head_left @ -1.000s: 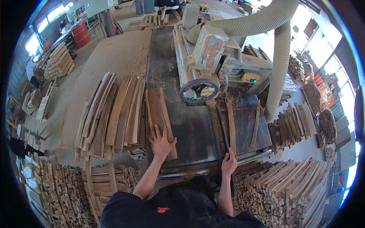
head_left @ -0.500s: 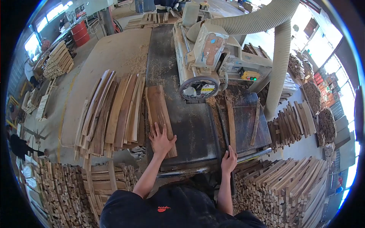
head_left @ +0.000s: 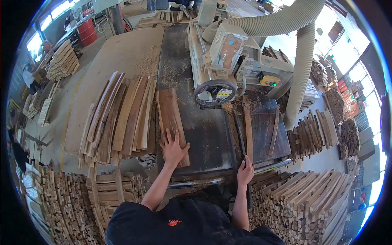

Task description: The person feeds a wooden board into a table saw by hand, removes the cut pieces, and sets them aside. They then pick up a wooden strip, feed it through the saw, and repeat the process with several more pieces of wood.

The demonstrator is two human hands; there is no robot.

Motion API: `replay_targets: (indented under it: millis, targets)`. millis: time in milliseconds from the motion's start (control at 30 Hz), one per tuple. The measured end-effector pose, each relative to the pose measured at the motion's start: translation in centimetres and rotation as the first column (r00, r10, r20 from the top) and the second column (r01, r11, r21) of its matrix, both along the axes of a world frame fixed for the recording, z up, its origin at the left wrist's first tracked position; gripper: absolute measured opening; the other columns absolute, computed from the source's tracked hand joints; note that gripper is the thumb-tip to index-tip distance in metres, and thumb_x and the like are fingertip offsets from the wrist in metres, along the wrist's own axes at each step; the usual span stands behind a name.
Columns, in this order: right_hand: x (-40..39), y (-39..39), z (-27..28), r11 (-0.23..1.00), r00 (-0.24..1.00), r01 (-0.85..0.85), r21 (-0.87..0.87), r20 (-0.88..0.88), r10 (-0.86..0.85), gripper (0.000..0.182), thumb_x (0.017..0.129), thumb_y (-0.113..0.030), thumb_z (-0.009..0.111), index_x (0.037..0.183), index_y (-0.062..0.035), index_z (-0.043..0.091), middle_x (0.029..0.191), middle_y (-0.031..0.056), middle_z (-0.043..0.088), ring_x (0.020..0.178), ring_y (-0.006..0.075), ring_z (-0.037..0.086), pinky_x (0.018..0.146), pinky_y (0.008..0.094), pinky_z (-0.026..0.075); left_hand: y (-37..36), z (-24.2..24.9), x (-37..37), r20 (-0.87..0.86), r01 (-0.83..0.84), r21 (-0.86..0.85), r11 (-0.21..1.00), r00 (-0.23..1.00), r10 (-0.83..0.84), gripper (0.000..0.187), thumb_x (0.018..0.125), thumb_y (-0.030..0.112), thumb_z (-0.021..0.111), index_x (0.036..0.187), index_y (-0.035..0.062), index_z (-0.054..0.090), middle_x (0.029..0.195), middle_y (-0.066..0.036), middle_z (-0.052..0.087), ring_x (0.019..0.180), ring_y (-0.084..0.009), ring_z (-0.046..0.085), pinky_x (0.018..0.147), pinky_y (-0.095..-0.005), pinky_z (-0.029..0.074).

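A wide brown wooden board (head_left: pixel 169 108) lies along the left side of the dark machine table (head_left: pixel 206 139). My left hand (head_left: pixel 174 150) rests flat on its near part, fingers spread. At the table's front edge, my right hand (head_left: pixel 245 171) has its fingers drawn together beside the near end of a narrow wooden strip (head_left: pixel 248 132). A dark rail (head_left: pixel 240 136) runs just left of that strip. What the right fingers close on, if anything, is hidden. Beyond stands the saw machine (head_left: pixel 220 61) with a black handwheel (head_left: pixel 215 93).
Left of the board are stacked planks (head_left: pixel 118 118). A thin offcut (head_left: pixel 274 130) lies on the table's right side. Timber piles (head_left: pixel 302 200) flank me on both sides. A ribbed hose (head_left: pixel 300 77) hangs at the right. Another person's gloved hands (head_left: pixel 185 7) show at the far end.
Both hands keep nearly the same places on the table. The view has shifted slightly, and more of the person at the far end shows.
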State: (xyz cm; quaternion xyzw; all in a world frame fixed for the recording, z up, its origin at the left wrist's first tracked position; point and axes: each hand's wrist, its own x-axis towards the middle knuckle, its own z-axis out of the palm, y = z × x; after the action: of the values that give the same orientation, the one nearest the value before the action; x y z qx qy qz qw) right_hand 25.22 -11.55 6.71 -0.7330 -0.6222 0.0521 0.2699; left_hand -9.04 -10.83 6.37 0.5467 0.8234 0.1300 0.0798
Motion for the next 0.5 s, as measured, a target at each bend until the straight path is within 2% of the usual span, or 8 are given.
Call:
replay_targets:
  millis: [233,500]
  targets:
    - [0.14,0.12,-0.3,1.0,1.0,-0.009,0.005,0.014,0.009,0.031,0.103,-0.02,0.054,0.132,-0.0129,0.065,0.119,0.0104,0.07,0.116,0.0327,0.061,0.093,0.0449,0.055,0.08,-0.21,0.12,-0.014,-0.008,0.018,1.0,1.0,0.008,0.087,0.088,0.065,0.059,0.156,0.0156,0.036,0.166,-0.02,0.007,0.151,-0.0471,0.011,0.107,-0.0762,0.027]
    - [0.01,0.05,-0.25,1.0,1.0,-0.008,0.023,0.021,0.007,0.031,0.103,-0.02,0.055,0.131,-0.0116,0.066,0.119,0.0096,0.071,0.114,0.033,0.062,0.092,0.0451,0.055,-0.04,0.24,0.09,-0.041,0.006,0.047,0.999,0.999,-0.004,0.087,0.088,0.063,0.062,0.155,0.0138,0.038,0.164,-0.024,0.015,0.151,-0.0476,0.013,0.108,-0.0754,0.027]
